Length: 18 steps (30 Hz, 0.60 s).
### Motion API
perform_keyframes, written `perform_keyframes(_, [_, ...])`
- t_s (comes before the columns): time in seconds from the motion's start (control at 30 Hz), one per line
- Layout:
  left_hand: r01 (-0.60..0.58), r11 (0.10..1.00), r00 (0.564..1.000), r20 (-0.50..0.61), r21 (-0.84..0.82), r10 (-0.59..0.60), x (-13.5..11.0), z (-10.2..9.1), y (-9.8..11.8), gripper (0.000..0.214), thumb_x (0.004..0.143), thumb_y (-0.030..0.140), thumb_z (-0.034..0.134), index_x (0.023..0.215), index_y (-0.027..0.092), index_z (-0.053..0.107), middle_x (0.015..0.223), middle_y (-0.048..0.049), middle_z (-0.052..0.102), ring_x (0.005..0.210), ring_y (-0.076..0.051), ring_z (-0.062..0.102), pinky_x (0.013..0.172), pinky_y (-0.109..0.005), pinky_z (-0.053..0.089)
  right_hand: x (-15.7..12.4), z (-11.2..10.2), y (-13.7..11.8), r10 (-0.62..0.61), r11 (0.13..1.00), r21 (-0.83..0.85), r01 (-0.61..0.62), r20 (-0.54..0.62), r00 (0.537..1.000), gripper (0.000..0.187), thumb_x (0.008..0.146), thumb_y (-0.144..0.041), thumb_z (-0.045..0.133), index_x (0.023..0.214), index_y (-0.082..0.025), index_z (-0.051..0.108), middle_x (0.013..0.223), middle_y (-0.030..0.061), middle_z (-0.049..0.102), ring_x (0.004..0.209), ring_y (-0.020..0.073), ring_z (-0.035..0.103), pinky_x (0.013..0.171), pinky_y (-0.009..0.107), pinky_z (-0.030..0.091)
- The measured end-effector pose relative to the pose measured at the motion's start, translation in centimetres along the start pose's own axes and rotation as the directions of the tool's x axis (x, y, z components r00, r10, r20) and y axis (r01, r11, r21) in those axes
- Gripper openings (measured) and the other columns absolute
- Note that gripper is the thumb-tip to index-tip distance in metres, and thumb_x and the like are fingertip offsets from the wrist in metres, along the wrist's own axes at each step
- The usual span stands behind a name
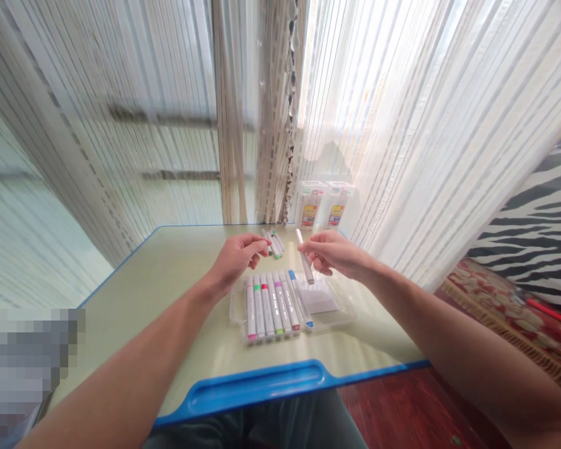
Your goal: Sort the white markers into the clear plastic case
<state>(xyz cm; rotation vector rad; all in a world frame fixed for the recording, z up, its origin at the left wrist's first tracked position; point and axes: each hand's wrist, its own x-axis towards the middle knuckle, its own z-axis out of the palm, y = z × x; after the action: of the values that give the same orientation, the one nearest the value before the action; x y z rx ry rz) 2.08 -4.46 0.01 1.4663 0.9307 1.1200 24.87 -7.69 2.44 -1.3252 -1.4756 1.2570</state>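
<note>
My right hand grips a white marker between thumb and fingers, tilted above the clear case's lid side. My left hand is closed, thumb against fingertips; whether anything is pinched there I cannot make out. Just past its fingertips, several loose markers lie on the table. Between my forearms is an open clear plastic case. White markers with coloured bands and ends fill its left half in a row. On the right half rest a blue-ended marker and a white paper insert.
The pale yellow-green table has a blue rim with a moulded groove near me. Two clear marker cases with yellow labels stand upright at the back, before sheer striped curtains. A patterned rug lies at right.
</note>
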Motion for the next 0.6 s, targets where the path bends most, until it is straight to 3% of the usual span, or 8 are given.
perform_keyframes(0.1, [-0.017, 0.999, 1.000, 0.009, 0.031, 0.017, -0.1, 0.2, 0.1, 0.021, 0.077, 0.034, 0.071, 0.083, 0.014, 0.075, 0.069, -0.0039, 0.066, 0.051, -0.011, 0.047, 0.055, -0.027, 0.036, -0.9, 0.3, -0.1, 0.042, 0.957, -0.287, -0.037, 0.011, 0.999, 0.030, 0.078, -0.031, 0.070, 0.054, -0.016, 0.058, 0.049, 0.0025, 0.063, 0.036, 0.0058, 0.039, 0.035, 0.021, 0.024])
perform_keyframes(0.23, [-0.133, 0.970, 0.991, 0.030, 0.202, 0.130, -0.6, 0.9, 0.4, 0.017, 0.079, 0.031, 0.069, 0.080, 0.017, 0.077, 0.071, -0.0055, 0.069, 0.055, -0.014, 0.049, 0.057, -0.028, 0.037, -2.1, 0.4, 0.1, 0.055, 0.786, -0.617, -0.040, 0.005, 0.998, 0.029, 0.078, -0.029, 0.066, 0.053, -0.016, 0.063, 0.051, 0.0034, 0.067, 0.047, 0.0096, 0.049, 0.046, 0.023, 0.032])
perform_keyframes(0.4, [-0.357, 0.836, 0.933, 0.192, 0.417, 0.303, -1.2, 2.0, 0.5, 0.018, 0.084, 0.032, 0.068, 0.089, 0.021, 0.082, 0.091, -0.0077, 0.077, 0.074, -0.020, 0.061, 0.072, -0.031, 0.045, -2.5, 0.4, 0.5, 0.069, 0.687, -0.726, -0.004, 0.060, 0.996, 0.032, 0.080, -0.029, 0.063, 0.050, -0.017, 0.063, 0.050, 0.0035, 0.067, 0.053, 0.0133, 0.057, 0.055, 0.024, 0.039])
perform_keyframes(0.6, [-0.489, 0.733, 0.865, 0.372, 0.472, 0.337, -1.2, 2.4, 0.0, 0.025, 0.088, 0.030, 0.063, 0.101, 0.022, 0.082, 0.107, -0.0113, 0.077, 0.107, -0.032, 0.065, 0.100, -0.044, 0.043, -2.4, 0.7, 0.8, 0.104, 0.662, -0.749, 0.018, 0.116, 0.988, 0.034, 0.082, -0.028, 0.060, 0.049, -0.019, 0.061, 0.050, 0.0033, 0.067, 0.051, 0.0134, 0.056, 0.054, 0.025, 0.040])
